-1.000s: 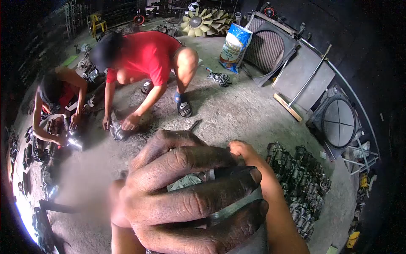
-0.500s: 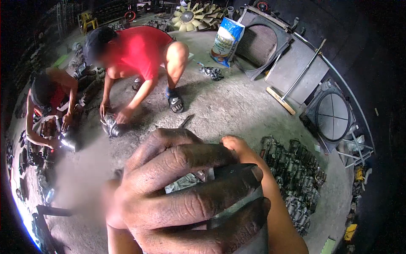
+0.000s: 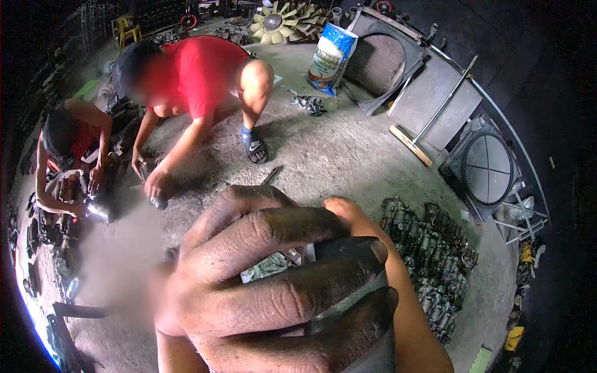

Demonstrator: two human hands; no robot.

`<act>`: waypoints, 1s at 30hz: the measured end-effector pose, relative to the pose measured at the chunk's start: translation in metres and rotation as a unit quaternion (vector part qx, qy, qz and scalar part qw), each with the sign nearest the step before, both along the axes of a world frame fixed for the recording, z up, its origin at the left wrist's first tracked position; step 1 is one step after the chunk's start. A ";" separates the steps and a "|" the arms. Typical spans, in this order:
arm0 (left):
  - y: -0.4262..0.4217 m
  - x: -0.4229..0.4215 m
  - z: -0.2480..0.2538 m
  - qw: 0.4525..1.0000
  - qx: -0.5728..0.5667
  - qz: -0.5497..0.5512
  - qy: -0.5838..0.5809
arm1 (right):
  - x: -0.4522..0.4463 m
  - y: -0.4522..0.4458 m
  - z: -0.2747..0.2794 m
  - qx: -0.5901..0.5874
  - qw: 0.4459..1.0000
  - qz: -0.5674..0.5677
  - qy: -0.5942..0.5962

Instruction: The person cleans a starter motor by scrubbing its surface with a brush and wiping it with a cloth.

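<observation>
My left hand point(image 3: 280, 273), blackened with grime, fills the lower middle, back towards me. Its bent fingers are spread, with gaps between them and no object visible in them. The fingertips lie by my right forearm point(image 3: 407, 298). Of my right hand point(image 3: 342, 214) only what looks like a thumb or finger shows behind the left fingers; its other fingers are hidden. Through the gaps appears a crumpled greenish-grey sheet point(image 3: 267, 267), partly covered. A pointed dark tool point(image 3: 272, 175) lies on the floor just beyond my hands.
A co-worker in a red shirt point(image 3: 202, 71) crouches with hands on a metal part point(image 3: 157, 200). Another person point(image 3: 74, 133) bends at the left over a shiny part point(image 3: 99, 208). Greasy metal parts point(image 3: 429, 267) are massed at right; radiators point(image 3: 435, 99) and a squeegee point(image 3: 410, 146) stand behind.
The red-shirted co-worker's hands and the metal part have shifted left and turned. My hands stay almost still.
</observation>
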State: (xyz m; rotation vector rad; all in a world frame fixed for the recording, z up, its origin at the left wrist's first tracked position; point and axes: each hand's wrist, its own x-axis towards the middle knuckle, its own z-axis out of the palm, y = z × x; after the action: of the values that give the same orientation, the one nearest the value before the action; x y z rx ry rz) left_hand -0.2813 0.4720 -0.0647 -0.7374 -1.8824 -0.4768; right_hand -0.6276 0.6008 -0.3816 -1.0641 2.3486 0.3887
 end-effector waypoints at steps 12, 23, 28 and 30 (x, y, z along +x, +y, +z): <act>0.015 -0.004 0.011 0.998 0.035 0.058 -0.017 | 0.029 0.028 0.054 -0.183 0.980 0.078 -0.018; 0.017 0.002 0.010 0.994 0.033 0.058 -0.084 | 0.019 0.006 0.034 -0.023 0.998 0.063 -0.007; 0.015 0.000 0.005 0.998 0.010 0.046 -0.040 | 0.008 0.009 0.011 -0.038 0.999 0.024 0.012; 0.010 0.000 0.004 1.000 -0.016 0.019 -0.014 | 0.002 0.011 0.002 -0.040 0.998 0.041 0.022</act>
State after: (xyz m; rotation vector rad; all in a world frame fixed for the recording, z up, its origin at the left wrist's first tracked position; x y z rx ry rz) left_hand -0.2813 0.4823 -0.0611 -0.7179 -1.9304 -0.4360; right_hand -0.6252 0.6118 -0.3800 -1.2045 2.3813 0.3551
